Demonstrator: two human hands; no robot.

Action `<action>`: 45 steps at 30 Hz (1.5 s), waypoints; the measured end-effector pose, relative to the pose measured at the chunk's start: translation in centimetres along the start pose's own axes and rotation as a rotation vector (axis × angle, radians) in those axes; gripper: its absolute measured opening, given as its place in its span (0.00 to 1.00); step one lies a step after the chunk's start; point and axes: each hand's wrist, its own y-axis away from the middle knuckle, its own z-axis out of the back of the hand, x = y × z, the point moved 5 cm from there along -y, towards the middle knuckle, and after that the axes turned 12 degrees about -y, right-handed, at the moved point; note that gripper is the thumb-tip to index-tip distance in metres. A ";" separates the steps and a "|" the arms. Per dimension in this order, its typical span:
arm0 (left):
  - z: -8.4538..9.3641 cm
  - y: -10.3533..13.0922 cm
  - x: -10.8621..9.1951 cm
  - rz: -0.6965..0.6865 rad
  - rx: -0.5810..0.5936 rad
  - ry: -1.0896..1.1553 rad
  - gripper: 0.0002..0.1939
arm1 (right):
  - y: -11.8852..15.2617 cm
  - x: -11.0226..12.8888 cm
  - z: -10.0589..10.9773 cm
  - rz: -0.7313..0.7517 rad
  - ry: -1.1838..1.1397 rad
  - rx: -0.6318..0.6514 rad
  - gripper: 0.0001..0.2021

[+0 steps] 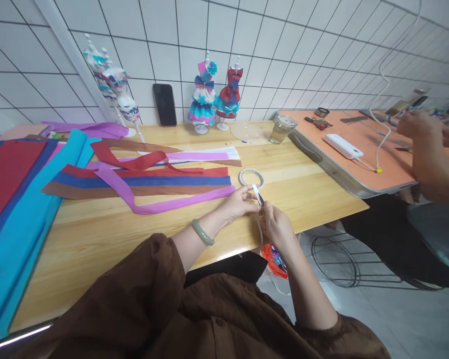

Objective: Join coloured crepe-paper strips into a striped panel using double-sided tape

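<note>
In the head view, both forearms come in from the lower edge and meet near the front edge of the surface (pixel 108 237), the left one slanting up to the right with a smooth, pale green bangle (pixel 202 233) at the wrist, the right one rising steeply and leaning inward. The brown sleeves (pixel 142 279) are soft, matte and creased, pushed up around the elbow on the left. The left hand (pixel 243 205) is nearly closed, its fingers pinching a narrow white strip (pixel 256 189) that stands up at a tilt between the two hands. The right hand (pixel 279 224) is curled around what looks like a pair of scissors (pixel 261 201), a dark blade lying against the strip; the handles are mostly hidden by the fingers. Just beyond the left hand lies a flat, ring-shaped tape roll (pixel 241 178). The surface is glossy, pale, wood-grained board. To the left of the hands, long flat bands of red, blue and brown lie roughly parallel, and a thin purple band (pixel 183 204) bends in a sharp angle, its end close to the left hand. Farther left, broad turquoise sheets (pixel 26 224) overlap, their faces matte and their edges folded.
</note>
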 end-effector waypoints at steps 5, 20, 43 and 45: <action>0.0 0.0 -0.2 -0.003 -0.003 -0.019 0.32 | 0.0 0.5 0.1 -0.032 0.151 0.027 0.27; 0.1 -0.1 0.0 -0.013 0.013 0.003 0.32 | -0.3 0.6 -0.2 -0.039 0.164 0.031 0.28; 0.0 0.1 -0.3 0.031 0.126 0.110 0.28 | 0.1 0.7 0.3 -0.016 0.108 0.067 0.26; 0.1 0.1 -0.4 0.032 0.134 0.134 0.25 | 0.2 0.6 0.4 -0.013 0.031 0.076 0.26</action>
